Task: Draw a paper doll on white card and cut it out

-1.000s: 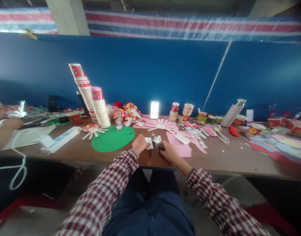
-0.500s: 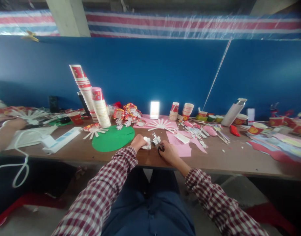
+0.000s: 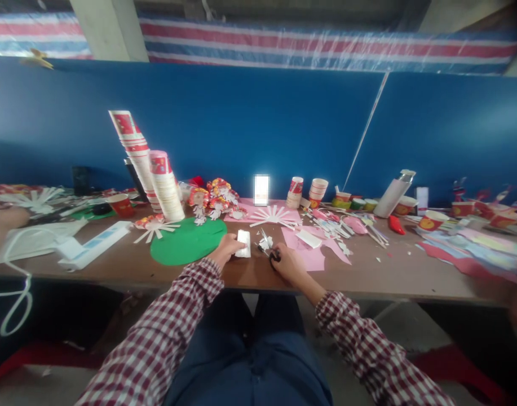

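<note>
Between the closed fingers of my left hand (image 3: 229, 247) is a small white piece of paper (image 3: 243, 243), held just above the table. My right hand (image 3: 287, 264) is closed round the black handles of a pair of scissors (image 3: 274, 255), whose blades point up and to the left. Small white paper scraps (image 3: 265, 241) lie beside the blades. A green paper oval (image 3: 186, 242) lies to the left of my left hand. Close to my right hand are pink paper sheets (image 3: 313, 260) with a white strip on top.
Tall leaning stacks of paper cups (image 3: 167, 192) stand at the back left. Cut cups with fanned strips (image 3: 275, 215) and paper figures (image 3: 218, 200) lie near the blue partition (image 3: 224, 124). A power strip (image 3: 97, 245) is on the left, near another person's hand (image 3: 7, 223).
My left hand has moved left with the white paper, away from the scissors. The paper now shows as an upright rectangle. My right hand stays nearly in place.
</note>
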The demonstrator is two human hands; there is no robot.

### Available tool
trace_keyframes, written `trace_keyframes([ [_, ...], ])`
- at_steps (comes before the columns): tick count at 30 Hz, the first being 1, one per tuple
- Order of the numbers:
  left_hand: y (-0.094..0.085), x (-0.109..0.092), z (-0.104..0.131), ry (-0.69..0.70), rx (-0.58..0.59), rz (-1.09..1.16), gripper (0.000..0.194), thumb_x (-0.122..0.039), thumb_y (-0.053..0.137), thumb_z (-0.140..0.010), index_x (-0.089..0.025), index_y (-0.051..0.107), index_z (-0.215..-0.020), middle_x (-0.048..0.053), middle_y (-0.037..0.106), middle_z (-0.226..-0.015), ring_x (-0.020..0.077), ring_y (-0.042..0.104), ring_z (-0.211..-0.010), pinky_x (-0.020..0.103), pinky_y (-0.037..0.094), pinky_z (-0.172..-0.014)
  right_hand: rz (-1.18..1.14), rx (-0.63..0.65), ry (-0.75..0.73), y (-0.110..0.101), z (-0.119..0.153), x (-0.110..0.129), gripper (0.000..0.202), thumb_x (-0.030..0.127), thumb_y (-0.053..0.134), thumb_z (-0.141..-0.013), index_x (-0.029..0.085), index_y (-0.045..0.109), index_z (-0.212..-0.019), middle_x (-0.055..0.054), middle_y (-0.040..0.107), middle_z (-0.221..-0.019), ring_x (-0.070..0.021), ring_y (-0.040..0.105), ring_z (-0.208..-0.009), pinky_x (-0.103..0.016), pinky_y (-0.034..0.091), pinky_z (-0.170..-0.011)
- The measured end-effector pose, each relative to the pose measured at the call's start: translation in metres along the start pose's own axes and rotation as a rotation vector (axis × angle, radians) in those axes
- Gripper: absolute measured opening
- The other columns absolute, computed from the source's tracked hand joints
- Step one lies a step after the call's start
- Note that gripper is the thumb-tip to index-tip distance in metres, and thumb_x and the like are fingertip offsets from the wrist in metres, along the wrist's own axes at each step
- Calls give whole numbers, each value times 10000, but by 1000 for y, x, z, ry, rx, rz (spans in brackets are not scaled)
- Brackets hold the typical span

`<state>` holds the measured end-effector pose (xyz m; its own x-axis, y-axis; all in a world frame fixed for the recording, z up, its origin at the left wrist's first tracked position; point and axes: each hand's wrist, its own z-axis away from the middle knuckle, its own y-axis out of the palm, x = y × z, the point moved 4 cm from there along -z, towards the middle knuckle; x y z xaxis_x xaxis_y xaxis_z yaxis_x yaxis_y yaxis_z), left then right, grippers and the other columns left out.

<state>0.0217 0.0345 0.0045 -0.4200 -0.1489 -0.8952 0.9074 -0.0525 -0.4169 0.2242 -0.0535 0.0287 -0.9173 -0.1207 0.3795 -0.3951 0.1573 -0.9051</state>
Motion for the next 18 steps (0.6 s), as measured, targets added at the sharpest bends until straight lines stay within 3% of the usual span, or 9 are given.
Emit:
trace_keyframes([
  [5, -6, 1, 6, -47, -5, 126, 355, -341, 586, -858, -133, 565, -1145, 101, 593, -1134, 218, 598, -971, 401, 512, -815, -7, -7, 29, -7, -7, -13, 207, 287, 548, -829, 187, 574, -1008, -61, 688, -878, -187, 621, -786, -248, 319, -600],
  [11, -16, -3, -5, -3, -130, 339, 333, -275, 782, -590, -97, 658, -843, 102, 707, -786, 236, 670, -756, 282, 494, -634, 5, -47, 75, -18, -28, -24, 245, 262, 532, -828, 186, 567, -1058, -59, 688, -890, -183, 619, -765, -251, 336, -612],
  [14, -18, -4, -15, 34, -160, 426, 362, -297, 788, -539, -105, 662, -820, 94, 711, -764, 227, 671, -729, 280, 487, -621, 27, -70, 100, -19, -48, -31, 260, 253, 536, -820, 187, 574, -1068, -76, 686, -905, -209, 622, -797, -268, 347, -643],
  [18, -13, -5, -31, 88, -99, 526, 435, -335, 804, -489, -106, 664, -832, 97, 717, -808, 234, 672, -771, 289, 498, -663, 41, -88, 123, -14, -68, -41, 264, 237, 530, -819, 165, 573, -1069, -117, 678, -935, -245, 621, -833, -292, 357, -665],
])
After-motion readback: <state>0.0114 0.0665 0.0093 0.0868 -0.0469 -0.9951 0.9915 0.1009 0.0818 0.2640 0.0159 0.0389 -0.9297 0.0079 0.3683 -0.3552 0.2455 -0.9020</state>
